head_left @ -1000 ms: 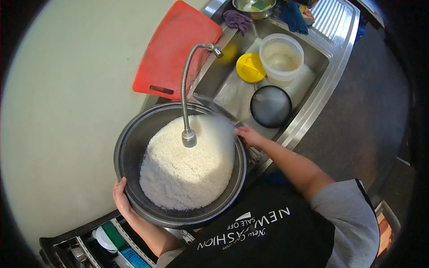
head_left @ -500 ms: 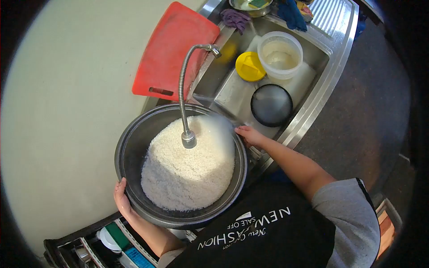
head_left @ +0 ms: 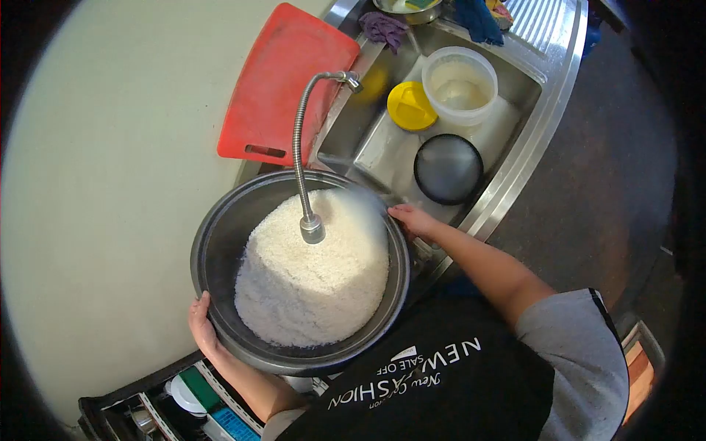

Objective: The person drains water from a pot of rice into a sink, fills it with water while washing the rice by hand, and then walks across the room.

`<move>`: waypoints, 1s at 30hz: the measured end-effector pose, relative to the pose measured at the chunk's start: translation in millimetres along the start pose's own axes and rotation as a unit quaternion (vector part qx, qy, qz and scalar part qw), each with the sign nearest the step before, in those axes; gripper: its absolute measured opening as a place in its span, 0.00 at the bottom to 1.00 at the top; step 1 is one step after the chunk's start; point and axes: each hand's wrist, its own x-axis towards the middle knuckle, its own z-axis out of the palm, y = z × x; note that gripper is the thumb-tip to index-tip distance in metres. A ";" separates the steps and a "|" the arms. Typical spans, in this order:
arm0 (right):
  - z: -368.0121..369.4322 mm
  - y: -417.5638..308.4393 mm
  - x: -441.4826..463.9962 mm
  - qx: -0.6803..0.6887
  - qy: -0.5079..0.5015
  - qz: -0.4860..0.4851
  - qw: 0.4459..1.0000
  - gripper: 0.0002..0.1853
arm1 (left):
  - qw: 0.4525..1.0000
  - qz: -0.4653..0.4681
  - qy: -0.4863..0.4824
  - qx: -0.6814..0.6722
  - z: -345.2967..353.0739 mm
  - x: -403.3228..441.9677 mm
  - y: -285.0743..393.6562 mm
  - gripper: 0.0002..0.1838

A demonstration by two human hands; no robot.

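A large dark-grey pot (head_left: 213, 242) holds a broad heap of white rice (head_left: 312, 294). My left hand (head_left: 201, 323) grips its rim at the lower left, thumb over the edge and the other fingers partly hidden behind the wall. On the opposite side, my right hand (head_left: 412, 219) is closed at the rim, fingertips on the edge. Above the rice hangs the head of a flexible metal faucet (head_left: 312, 229). Whether water is running from it, I cannot tell. A blurred patch covers the upper right part of the rice.
Beside the pot is a steel sink (head_left: 371, 154) with a clear plastic tub (head_left: 471, 110), a yellow lid (head_left: 409, 106) and a round dark-rimmed dish or lid (head_left: 448, 170). A red cutting board (head_left: 283, 81) lies left of the faucet. Cloths (head_left: 384, 29) lie at the sink's far edge.
The view has shifted slightly, and the pot appears a few pixels further right. Both hands keep the same places on the rim. The rice looks the same.
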 end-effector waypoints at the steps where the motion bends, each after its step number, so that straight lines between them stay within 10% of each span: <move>1: -1.3 1.4 1.5 -0.002 -0.010 -0.002 1.000 0.17 | 1.000 0.001 -0.009 -0.013 5.0 -4.4 3.5 0.15; 15: 20.6 -17.7 -20.7 -0.083 0.079 -0.010 0.993 0.21 | 0.999 -0.023 -0.018 -0.021 -8.1 -6.1 -14.1 0.14; 19: 37.5 -6.6 -18.3 -0.295 0.149 -0.191 0.924 0.23 | 0.998 -0.014 -0.050 -0.035 -27.9 14.7 -46.2 0.15; 30: 88.8 -7.8 -40.2 -0.495 0.282 -0.166 0.805 0.22 | 0.959 -0.078 -0.174 -0.208 -66.2 66.2 -230.5 0.25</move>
